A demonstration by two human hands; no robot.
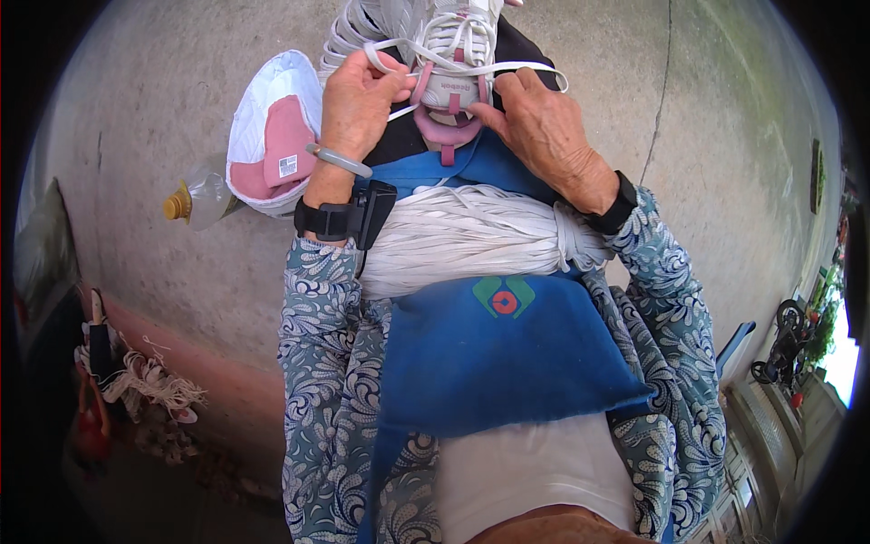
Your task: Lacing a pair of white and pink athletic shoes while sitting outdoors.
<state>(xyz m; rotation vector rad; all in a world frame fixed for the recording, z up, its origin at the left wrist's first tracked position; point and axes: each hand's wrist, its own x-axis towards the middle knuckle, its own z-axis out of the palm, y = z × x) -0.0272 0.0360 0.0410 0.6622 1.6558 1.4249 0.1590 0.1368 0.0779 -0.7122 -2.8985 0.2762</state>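
Observation:
A grey-white sneaker [456, 82] with a pink collar rests on my lap, its heel toward me. White shoelace [512, 66] runs across its tongue and loops out on both sides. My left hand [358, 102] is closed, fingertips pinching the lace beside the shoe's left edge. On the other side, my right hand [548, 127] has its fingers curled on the lace near the collar, the thumb against the shoe. A thick bundle of white laces [480, 234] lies across my lap, over a blue apron [489, 363].
To the left stands a white-lined container [304, 82] with pink pieces inside, beside a clear bottle with a yellow cap [178, 205]. More white laces [352, 38] hang past the shoe. Tangled cords [149, 390] are at the lower left; a motorcycle [787, 340] is far right.

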